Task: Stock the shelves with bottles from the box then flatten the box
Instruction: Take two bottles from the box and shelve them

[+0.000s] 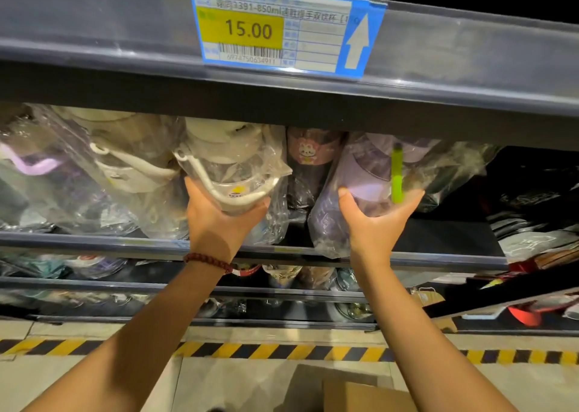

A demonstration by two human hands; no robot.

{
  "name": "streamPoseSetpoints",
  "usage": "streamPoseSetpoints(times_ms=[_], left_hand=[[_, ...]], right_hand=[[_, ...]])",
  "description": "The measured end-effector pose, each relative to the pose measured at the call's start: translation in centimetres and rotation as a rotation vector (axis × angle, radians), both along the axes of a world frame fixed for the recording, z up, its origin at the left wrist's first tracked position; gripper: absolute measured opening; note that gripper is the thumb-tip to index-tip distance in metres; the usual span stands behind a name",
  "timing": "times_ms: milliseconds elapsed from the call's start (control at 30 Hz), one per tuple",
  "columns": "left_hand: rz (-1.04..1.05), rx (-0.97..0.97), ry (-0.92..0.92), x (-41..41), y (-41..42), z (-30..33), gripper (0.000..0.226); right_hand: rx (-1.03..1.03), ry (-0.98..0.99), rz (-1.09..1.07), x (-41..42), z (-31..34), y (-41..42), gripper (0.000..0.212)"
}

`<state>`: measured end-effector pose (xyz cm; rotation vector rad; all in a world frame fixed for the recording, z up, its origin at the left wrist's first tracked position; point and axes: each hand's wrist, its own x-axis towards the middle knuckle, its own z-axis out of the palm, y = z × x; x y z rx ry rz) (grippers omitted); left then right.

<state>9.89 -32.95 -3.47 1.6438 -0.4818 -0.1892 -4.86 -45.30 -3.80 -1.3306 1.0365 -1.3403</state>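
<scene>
A: Shop aisle, dark shelf (pixel 94 239) under a 15.00 price tag (pixel 275 26).

B: I'm mid-stocking: left hand (pixel 219 220) cups the bagged white bottle (pixel 232 173), right hand (pixel 376 220) the purple bottle (pixel 363 176), both at the shelf's front edge.

A: Next?

B: Push them back upright, then return to the cardboard box (pixel 360 396) on the floor.

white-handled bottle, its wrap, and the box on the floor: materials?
White-handled bottle: looks like clear plastic with matte white plastic lid and handle. Wrap: thin glossy plastic film, crinkled with glare. Box: matte brown, likely cardboard.
</scene>
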Motion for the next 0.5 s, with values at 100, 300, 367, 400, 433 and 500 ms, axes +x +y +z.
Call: streamPoseSetpoints(times_ms=[100, 300, 367, 400, 433, 500], left_hand=[[-0.002, 0.056, -0.024, 0.0, -0.1, 0.2, 0.074], [0.001, 0.089, -0.073, 0.2, -0.3, 0.0, 0.068], [-0.017, 0.095, -0.072, 0.5, -0.4, -0.1, 0.07], [-0.03, 0.097, -0.071, 0.5, -0.3, -0.1, 0.073], [-0.044, 0.093, -0.067, 0.5, -0.3, 0.1, 0.075], [-0.064, 0.074, -0.067, 0.4, -0.1, 0.4, 0.076]], right_hand=[[0.002, -0.04, -0.036, 0.6, -0.4, 0.3, 0.109], [-0.069, 0.006, 0.019, 1.4, -0.7, 1.5, 0.09], [-0.09, 0.028, 0.05, 1.3, -0.7, 1.8, 0.083], [-0.1, 0.026, 0.071, 1.1, -0.9, 1.9, 0.08], [-0.103, 0.022, 0.099, 1.0, -1.0, 1.9, 0.077], [-0.1, 0.037, 0.172, 0.7, -1.2, 2.0, 0.077]])
